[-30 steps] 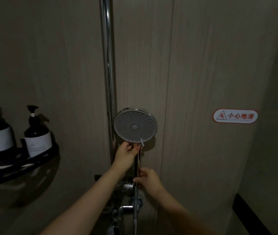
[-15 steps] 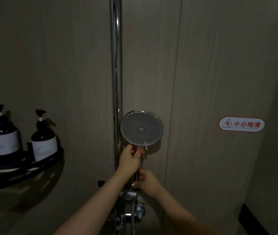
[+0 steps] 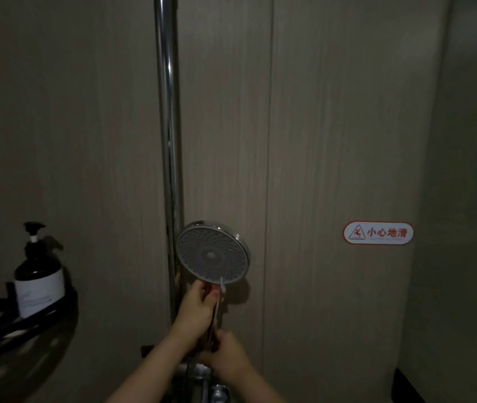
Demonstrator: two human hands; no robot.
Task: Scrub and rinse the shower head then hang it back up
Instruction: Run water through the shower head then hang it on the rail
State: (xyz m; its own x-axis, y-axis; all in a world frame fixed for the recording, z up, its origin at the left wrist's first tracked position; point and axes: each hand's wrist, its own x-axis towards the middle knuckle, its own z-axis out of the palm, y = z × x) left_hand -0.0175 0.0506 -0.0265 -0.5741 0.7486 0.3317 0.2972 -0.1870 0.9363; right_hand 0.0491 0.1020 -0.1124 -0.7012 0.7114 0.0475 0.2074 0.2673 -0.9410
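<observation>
Gripping the handle just under the round shower head (image 3: 212, 253), a person's left hand (image 3: 198, 308) is clamped around it, while the right hand (image 3: 229, 357) closes on the handle's lower end, at about 6 o'clock from the spray face. A thin white stick (image 3: 221, 289), possibly a small cleaning tool, crosses the rim at 5 o'clock. The head stands upright beside the chrome pole (image 3: 168, 141), its face toward the camera. Whether it sits in its holder cannot be told. No water runs and no foam shows, so scrubbing looks unfinished or barely started; rinsing and hanging probably remain. Two pump bottles (image 3: 38, 279) stand on a dark shelf (image 3: 27, 321) at 9 o'clock; a slip-warning sign (image 3: 378, 232) hangs at 3 o'clock.
</observation>
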